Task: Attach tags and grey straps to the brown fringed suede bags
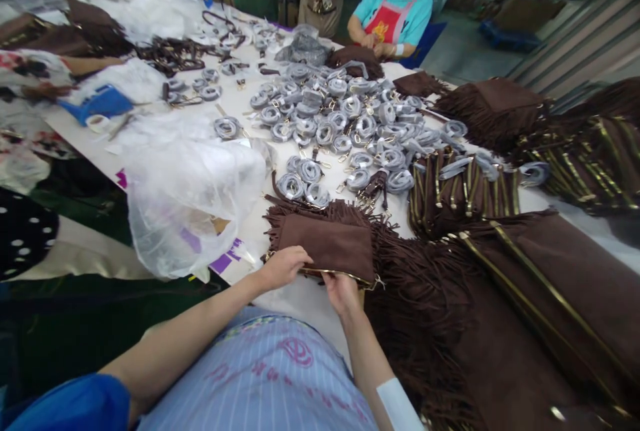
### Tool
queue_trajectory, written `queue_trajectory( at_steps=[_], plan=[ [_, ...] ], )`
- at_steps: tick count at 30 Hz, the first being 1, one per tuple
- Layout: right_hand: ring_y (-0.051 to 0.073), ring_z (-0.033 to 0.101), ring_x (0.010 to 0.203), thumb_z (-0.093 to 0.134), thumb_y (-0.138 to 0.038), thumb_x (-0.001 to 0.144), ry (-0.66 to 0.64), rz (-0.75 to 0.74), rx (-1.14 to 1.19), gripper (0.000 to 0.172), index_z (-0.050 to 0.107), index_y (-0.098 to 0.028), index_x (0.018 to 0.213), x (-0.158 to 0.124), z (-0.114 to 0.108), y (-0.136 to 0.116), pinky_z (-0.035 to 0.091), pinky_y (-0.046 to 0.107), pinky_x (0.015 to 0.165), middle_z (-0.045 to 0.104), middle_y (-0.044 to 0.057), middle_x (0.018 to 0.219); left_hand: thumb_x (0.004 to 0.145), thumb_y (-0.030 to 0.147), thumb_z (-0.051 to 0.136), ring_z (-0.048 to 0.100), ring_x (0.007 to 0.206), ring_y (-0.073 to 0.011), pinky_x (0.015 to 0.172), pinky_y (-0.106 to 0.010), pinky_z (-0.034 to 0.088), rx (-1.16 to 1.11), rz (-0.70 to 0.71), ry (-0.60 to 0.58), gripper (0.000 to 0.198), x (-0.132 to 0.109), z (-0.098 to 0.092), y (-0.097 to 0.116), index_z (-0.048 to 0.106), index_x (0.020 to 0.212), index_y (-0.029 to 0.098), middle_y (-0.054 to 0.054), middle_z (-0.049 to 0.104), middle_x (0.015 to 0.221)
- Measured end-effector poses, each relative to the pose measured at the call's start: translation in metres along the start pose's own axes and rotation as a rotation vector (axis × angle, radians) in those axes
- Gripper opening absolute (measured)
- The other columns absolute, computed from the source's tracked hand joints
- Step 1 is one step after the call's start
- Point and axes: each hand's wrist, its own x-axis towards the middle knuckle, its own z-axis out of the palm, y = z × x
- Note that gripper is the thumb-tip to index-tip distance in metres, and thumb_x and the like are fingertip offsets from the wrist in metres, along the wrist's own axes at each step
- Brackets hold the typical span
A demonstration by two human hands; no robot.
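Observation:
A dark brown fringed bag point(327, 238) lies on the white table in front of me, with its gold zip edge towards my body. My left hand point(287, 266) is closed at the near left edge of this bag, fingers curled over the zip line. At the middle of the same edge, my right hand point(343, 292) grips from below, its fingertips partly hidden under the bag. Just beyond the bag lie several coiled straps point(300, 181) in grey wrapping, along with a brown strap piece point(375, 186) with metal fittings.
A large heap of wrapped coiled straps point(330, 111) covers the table's middle. Stacked brown fringed bags point(565, 284) fill the right side. Clear plastic bags point(185, 198) hang over the left edge, near a blue tape dispenser point(100, 104). Across the table sits a co-worker point(395, 11); others stand behind.

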Motion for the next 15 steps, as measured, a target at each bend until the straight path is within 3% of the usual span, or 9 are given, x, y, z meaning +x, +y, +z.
queue_trajectory(
  at_steps=[2,4,6,8,13,15],
  plan=[
    [0.023,0.07,0.079,0.082,-0.043,0.058,-0.025,0.121,-0.035,0.039,0.069,-0.019,0.086,-0.017,-0.018,-0.007,0.06,0.036,0.067,0.073,0.006,0.086,0.086,0.007,0.038,0.058,0.093,-0.0167,0.088,-0.03,0.046,-0.039,-0.134,0.165,0.031,-0.011,-0.01,-0.015,0.065,0.099,0.016,-0.007,0.063,0.097],
    [0.023,0.07,0.076,0.084,-0.043,0.059,-0.065,0.244,-0.092,0.042,0.07,-0.015,0.088,-0.035,-0.036,-0.013,0.06,0.034,0.062,0.073,0.011,0.087,0.082,0.005,0.036,0.056,0.096,-0.018,0.092,-0.033,0.044,-0.011,-0.329,0.245,0.034,-0.024,-0.021,-0.033,0.064,0.1,0.016,-0.008,0.063,0.099],
    [0.021,0.07,0.075,0.084,-0.048,0.06,-0.113,0.342,-0.177,0.047,0.071,-0.013,0.089,-0.049,-0.046,-0.014,0.058,0.031,0.062,0.073,0.012,0.089,0.074,0.001,0.038,0.055,0.102,-0.0197,0.097,-0.035,0.04,0.012,-0.486,0.2,0.04,-0.037,-0.03,-0.048,0.063,0.1,0.016,-0.008,0.063,0.103],
    [0.02,0.068,0.077,0.082,-0.055,0.061,-0.166,0.376,-0.273,0.051,0.071,-0.015,0.091,-0.058,-0.046,-0.01,0.057,0.029,0.063,0.073,0.011,0.092,0.066,-0.001,0.04,0.056,0.101,-0.0208,0.095,-0.033,0.04,-0.013,-0.541,0.093,0.043,-0.048,-0.033,-0.057,0.065,0.097,0.017,-0.007,0.066,0.101],
    [0.023,0.066,0.079,0.068,-0.065,0.069,-0.385,0.248,-0.479,0.055,0.071,-0.017,0.097,-0.062,-0.016,0.004,0.054,0.034,0.062,0.069,0.011,0.098,0.065,0.007,0.046,0.059,0.08,-0.0177,0.072,-0.023,0.044,-0.151,-0.506,-0.079,0.032,-0.06,-0.024,-0.055,0.066,0.089,0.017,0.0,0.067,0.081],
    [0.026,0.065,0.087,0.07,-0.063,0.068,-0.443,0.203,-0.512,0.054,0.072,-0.018,0.097,-0.06,-0.001,0.006,0.054,0.039,0.07,0.069,0.012,0.102,0.07,0.015,0.051,0.057,0.075,-0.0166,0.067,-0.021,0.043,-0.192,-0.492,-0.109,0.021,-0.062,-0.023,-0.048,0.065,0.085,0.016,0.001,0.063,0.075]
  ],
)
